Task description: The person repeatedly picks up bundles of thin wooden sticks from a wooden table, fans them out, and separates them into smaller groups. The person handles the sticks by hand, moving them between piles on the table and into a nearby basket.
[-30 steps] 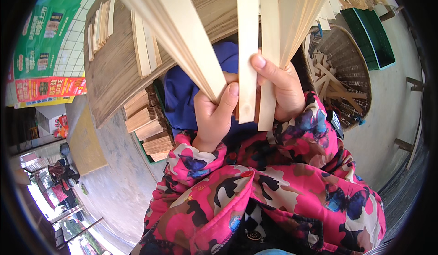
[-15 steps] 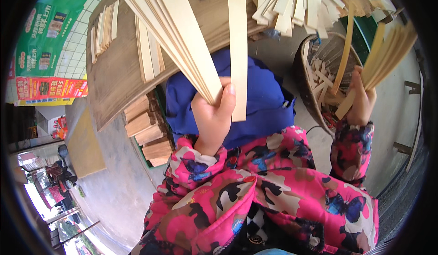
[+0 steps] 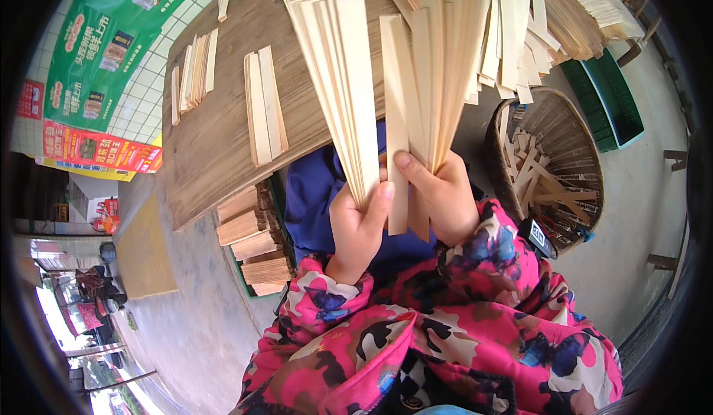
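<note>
Left hand pinches a fanned bundle of pale wooden strips; right hand pinches a second bundle just beside it, both above blue cloth. Beyond: tabletop bearing strip stacks; to its right, a woven basket holding loose wooden pieces.
</note>
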Tool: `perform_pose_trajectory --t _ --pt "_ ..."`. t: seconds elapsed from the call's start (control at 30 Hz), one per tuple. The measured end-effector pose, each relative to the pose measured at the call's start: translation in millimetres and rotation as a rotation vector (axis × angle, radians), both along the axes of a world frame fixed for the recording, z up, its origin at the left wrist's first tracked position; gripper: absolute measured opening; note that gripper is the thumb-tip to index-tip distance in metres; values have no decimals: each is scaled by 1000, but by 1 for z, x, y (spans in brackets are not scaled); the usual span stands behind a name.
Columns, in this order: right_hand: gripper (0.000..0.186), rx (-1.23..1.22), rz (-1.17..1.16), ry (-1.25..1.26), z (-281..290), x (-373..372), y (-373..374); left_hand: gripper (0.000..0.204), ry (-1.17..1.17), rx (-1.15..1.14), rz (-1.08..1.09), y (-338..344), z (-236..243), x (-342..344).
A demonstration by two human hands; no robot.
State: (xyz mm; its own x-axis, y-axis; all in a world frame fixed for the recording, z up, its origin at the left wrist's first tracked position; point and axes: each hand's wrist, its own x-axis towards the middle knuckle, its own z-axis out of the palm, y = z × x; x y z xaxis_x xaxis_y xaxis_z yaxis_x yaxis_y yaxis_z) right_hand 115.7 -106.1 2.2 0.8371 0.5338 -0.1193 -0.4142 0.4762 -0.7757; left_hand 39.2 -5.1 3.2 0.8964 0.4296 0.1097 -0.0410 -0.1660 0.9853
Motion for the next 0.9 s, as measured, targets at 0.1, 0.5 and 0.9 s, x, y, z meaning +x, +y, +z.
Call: perform_pose_trajectory --t 0.1,0.5,0.9 --pt "19 233 179 178 -3 5 0 41 -47 -418 -30 9 4 -6" --pt "23 -126 132 130 -32 8 14 44 73 -590 5 27 -13 -8" --pt "16 -78 -58 -4 -4 -3 33 35 93 -273 -4 10 -20 -9"
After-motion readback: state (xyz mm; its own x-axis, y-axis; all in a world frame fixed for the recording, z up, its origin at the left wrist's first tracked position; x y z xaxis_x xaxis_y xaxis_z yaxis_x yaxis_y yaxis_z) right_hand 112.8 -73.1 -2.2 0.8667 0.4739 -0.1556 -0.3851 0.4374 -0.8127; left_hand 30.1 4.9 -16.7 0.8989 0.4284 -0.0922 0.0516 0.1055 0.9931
